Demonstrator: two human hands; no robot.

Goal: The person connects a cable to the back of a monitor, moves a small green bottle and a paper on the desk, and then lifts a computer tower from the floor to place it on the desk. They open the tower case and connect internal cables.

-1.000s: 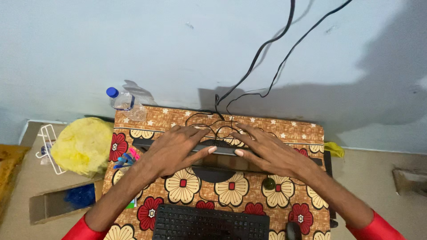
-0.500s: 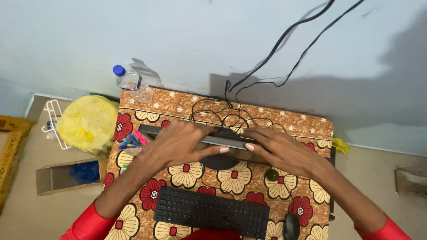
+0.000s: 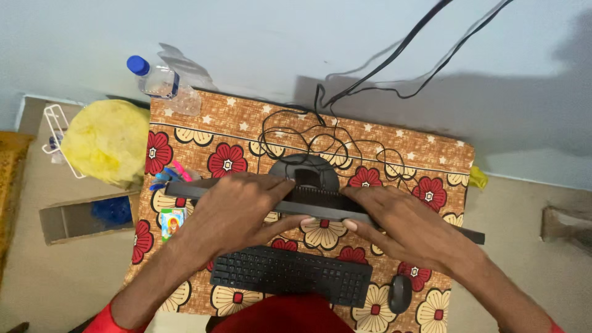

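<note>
Seen from above, a person's two bare hands hold the top edge of a thin black computer monitor (image 3: 320, 209) that stands on a table (image 3: 425, 154) covered with a brown cloth printed with red and cream flowers. The monitor appears edge-on as a long dark bar running across the middle of the table, tilted slightly down to the right, with its round black stand (image 3: 305, 169) just behind it. The left hand (image 3: 237, 209) lies over the bar left of centre, fingers (image 3: 271, 184) wrapped across the top and thumb curled underneath, gripping it. The right hand (image 3: 407, 225) grips the bar right of centre in the same way, fingers over the top and thumb below. A black keyboard (image 3: 290, 275) sits near the front edge of the table, just in front of the monitor, and a black mouse (image 3: 400, 293) lies just beside its right end. Thin black cables (image 3: 320, 139) loop in a tangle behind the stand and run up the pale wall. A clear water bottle with a blue cap (image 3: 154, 77) stands at the back left corner. Coloured pens (image 3: 169, 176) and a small green packet (image 3: 172, 221) lie near the left edge. Beside the table, on the floor, are a yellow bag (image 3: 105, 142) and an open cardboard box (image 3: 80, 219).
</note>
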